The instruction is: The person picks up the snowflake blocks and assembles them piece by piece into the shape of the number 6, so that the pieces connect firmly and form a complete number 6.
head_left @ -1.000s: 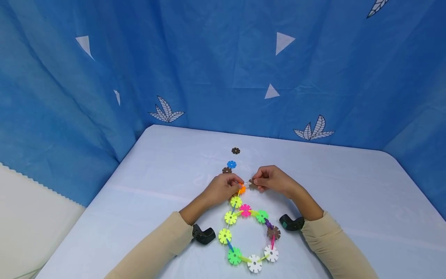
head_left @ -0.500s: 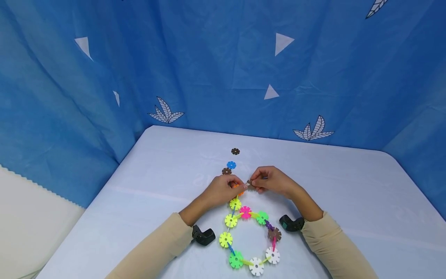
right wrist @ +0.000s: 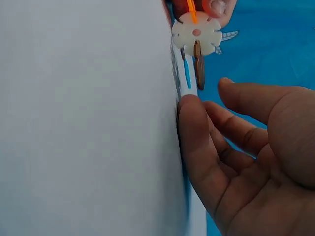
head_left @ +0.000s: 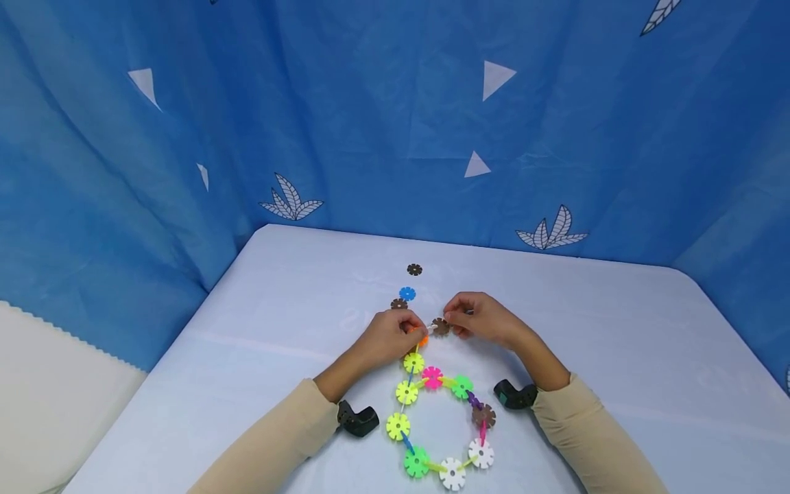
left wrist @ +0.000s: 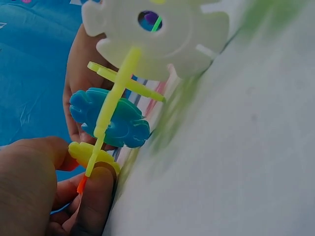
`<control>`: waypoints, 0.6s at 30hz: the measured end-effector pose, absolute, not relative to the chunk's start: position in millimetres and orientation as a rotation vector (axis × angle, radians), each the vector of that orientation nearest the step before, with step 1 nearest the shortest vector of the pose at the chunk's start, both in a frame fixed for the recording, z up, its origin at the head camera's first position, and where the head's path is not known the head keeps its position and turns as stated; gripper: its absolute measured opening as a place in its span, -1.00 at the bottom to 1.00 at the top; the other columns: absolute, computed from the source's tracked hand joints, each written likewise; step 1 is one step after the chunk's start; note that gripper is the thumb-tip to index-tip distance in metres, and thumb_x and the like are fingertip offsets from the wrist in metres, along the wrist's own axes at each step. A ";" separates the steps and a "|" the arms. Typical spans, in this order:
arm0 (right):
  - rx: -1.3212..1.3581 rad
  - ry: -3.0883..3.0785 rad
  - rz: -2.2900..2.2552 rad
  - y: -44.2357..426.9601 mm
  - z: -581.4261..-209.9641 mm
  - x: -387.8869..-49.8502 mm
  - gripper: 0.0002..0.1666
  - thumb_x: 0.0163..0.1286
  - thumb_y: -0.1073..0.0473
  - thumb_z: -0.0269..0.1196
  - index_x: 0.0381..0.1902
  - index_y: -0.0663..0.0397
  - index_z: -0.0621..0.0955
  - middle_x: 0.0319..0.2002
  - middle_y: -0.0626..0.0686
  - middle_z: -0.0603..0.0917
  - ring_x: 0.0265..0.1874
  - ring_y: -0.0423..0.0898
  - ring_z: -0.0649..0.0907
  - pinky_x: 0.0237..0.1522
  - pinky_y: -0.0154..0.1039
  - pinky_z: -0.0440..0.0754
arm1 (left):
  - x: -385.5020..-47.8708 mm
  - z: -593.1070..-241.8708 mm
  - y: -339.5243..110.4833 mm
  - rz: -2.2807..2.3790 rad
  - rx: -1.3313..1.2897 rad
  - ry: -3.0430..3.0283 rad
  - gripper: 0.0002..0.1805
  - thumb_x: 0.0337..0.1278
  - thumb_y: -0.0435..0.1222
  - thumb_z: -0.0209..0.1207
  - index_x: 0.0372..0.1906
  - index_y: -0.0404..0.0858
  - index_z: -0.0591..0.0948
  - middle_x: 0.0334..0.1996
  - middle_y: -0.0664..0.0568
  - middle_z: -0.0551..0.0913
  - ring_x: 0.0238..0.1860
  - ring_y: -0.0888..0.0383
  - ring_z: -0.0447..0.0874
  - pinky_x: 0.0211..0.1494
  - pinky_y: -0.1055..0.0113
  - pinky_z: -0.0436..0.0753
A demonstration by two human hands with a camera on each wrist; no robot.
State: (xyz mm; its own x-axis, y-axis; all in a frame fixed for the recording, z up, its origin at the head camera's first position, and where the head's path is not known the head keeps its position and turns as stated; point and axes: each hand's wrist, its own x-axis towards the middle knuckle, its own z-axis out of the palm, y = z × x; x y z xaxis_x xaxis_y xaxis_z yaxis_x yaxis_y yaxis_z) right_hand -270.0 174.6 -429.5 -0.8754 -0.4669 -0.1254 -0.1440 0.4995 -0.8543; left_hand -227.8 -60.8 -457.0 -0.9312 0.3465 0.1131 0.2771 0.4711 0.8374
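My left hand [head_left: 391,334] pinches an orange interlocking disc [head_left: 424,340] at the upper end of a chain of notched plastic discs. A white disc [right wrist: 184,34] is joined to the orange one, and a brown disc [head_left: 440,328] is slotted into the white one. Beside the brown disc is my right hand [head_left: 481,320]; in the right wrist view its thumb and fingers stand apart with nothing between them. Below the hands lies a ring of joined discs, including a pink disc [head_left: 433,378], a green disc [head_left: 416,462] and a white disc [head_left: 452,474].
Behind the left hand lie a loose brown disc [head_left: 399,304], a blue disc [head_left: 407,293] and a far dark brown disc [head_left: 415,269]. The white table [head_left: 555,329] meets a blue curtain [head_left: 395,123] at the back. Black wrist cameras [head_left: 359,420] sit at both forearms.
The right hand brought the brown disc left against the white disc, then let go of it and drew slightly away. The left hand stays on the orange disc.
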 end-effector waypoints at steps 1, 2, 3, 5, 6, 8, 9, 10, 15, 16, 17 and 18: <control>-0.535 2.436 -1.297 175.2 -427.7 -271.6 -0.85 0.50 0.22 0.25 -0.07 0.19 0.65 -0.33 0.12 0.63 -0.42 0.00 0.62 -0.31 -0.18 0.66 | -228.0 -456.9 -61.0 1.482 0.562 2.626 -0.90 0.31 -0.20 0.26 -0.30 -0.08 0.74 -0.54 0.12 0.58 -0.56 0.22 0.50 -0.43 0.32 0.51; -0.565 2.463 -1.269 175.2 -425.0 -273.8 -0.83 0.50 0.22 0.24 -0.06 0.20 0.65 -0.33 0.12 0.62 -0.41 0.00 0.61 -0.32 -0.18 0.64 | -228.5 -457.1 -61.2 1.485 0.563 2.623 -0.90 0.31 -0.20 0.26 -0.30 -0.09 0.74 -0.54 0.12 0.58 -0.56 0.22 0.49 -0.43 0.33 0.51; -0.603 2.490 -1.235 175.1 -421.9 -276.7 -0.81 0.50 0.21 0.24 -0.03 0.20 0.64 -0.31 0.11 0.63 -0.40 0.01 0.60 -0.33 -0.17 0.62 | -229.0 -457.2 -61.3 1.489 0.566 2.619 -0.90 0.31 -0.20 0.26 -0.30 -0.09 0.74 -0.54 0.12 0.58 -0.56 0.22 0.49 -0.43 0.33 0.50; -0.684 2.523 -1.168 173.0 -415.6 -285.4 -0.78 0.50 0.21 0.24 0.01 0.20 0.64 -0.26 0.09 0.64 -0.36 0.01 0.61 -0.33 -0.15 0.60 | -229.7 -457.3 -61.5 1.491 0.569 2.615 -0.90 0.31 -0.20 0.26 -0.30 -0.10 0.74 -0.54 0.12 0.57 -0.55 0.22 0.49 -0.42 0.34 0.51; -0.732 2.530 -1.136 171.1 -412.7 -290.9 -0.76 0.50 0.21 0.24 0.04 0.21 0.64 -0.23 0.09 0.65 -0.32 0.01 0.63 -0.31 -0.15 0.61 | -230.0 -457.6 -61.8 1.487 0.568 2.616 -0.90 0.32 -0.20 0.26 -0.29 -0.10 0.74 -0.53 0.12 0.57 -0.55 0.22 0.49 -0.42 0.34 0.51; -0.839 2.552 -1.052 165.3 -406.2 -303.0 -0.72 0.49 0.23 0.25 0.09 0.22 0.62 -0.16 0.08 0.67 -0.24 0.01 0.65 -0.24 -0.13 0.63 | -230.2 -458.1 -62.1 1.486 0.566 2.616 -0.90 0.32 -0.20 0.26 -0.29 -0.10 0.73 -0.53 0.13 0.58 -0.55 0.22 0.49 -0.41 0.35 0.51; -0.888 2.564 -1.007 161.9 -403.1 -309.0 -0.71 0.48 0.24 0.27 0.10 0.22 0.62 -0.14 0.08 0.67 -0.21 0.01 0.65 -0.20 -0.12 0.64 | -230.1 -458.3 -62.3 1.487 0.566 2.614 -0.90 0.32 -0.20 0.27 -0.29 -0.10 0.73 -0.53 0.13 0.58 -0.55 0.22 0.49 -0.41 0.34 0.51; -0.928 2.576 -0.963 158.0 -400.3 -314.9 -0.69 0.47 0.26 0.28 0.12 0.22 0.61 -0.13 0.08 0.68 -0.19 0.02 0.65 -0.18 -0.11 0.64 | -230.0 -458.6 -62.5 1.490 0.567 2.613 -0.90 0.32 -0.20 0.26 -0.28 -0.11 0.73 -0.52 0.12 0.58 -0.55 0.22 0.49 -0.41 0.34 0.51; -1.000 2.556 -0.793 131.8 -391.0 -335.7 -0.57 0.45 0.31 0.29 0.25 0.17 0.58 0.00 0.14 0.66 -0.04 0.06 0.64 -0.03 -0.07 0.63 | -229.9 -461.1 -62.6 1.499 0.570 2.604 -0.90 0.33 -0.21 0.26 -0.28 -0.10 0.73 -0.52 0.13 0.59 -0.55 0.23 0.51 -0.40 0.33 0.53; -0.991 2.541 -0.761 125.9 -390.3 -337.6 -0.55 0.46 0.31 0.28 0.28 0.13 0.58 0.03 0.15 0.65 -0.01 0.06 0.63 -0.02 -0.07 0.62 | -229.8 -461.3 -62.4 1.498 0.570 2.603 -0.90 0.33 -0.21 0.25 -0.28 -0.10 0.73 -0.52 0.13 0.59 -0.55 0.23 0.51 -0.39 0.33 0.53; -0.977 2.528 -0.725 120.3 -389.6 -338.9 -0.54 0.46 0.29 0.28 0.30 0.10 0.57 0.06 0.14 0.64 0.01 0.05 0.61 -0.01 -0.09 0.62 | -229.8 -461.8 -62.0 1.500 0.574 2.600 -0.90 0.34 -0.21 0.25 -0.28 -0.10 0.73 -0.52 0.14 0.59 -0.55 0.23 0.51 -0.39 0.34 0.53; -0.965 2.522 -0.683 114.9 -389.2 -339.6 -0.53 0.47 0.28 0.27 0.31 0.06 0.58 0.07 0.13 0.62 0.02 0.04 0.60 -0.01 -0.10 0.61 | -229.7 -461.8 -61.6 1.503 0.582 2.596 -0.90 0.34 -0.22 0.25 -0.28 -0.11 0.73 -0.53 0.13 0.59 -0.56 0.23 0.51 -0.39 0.34 0.53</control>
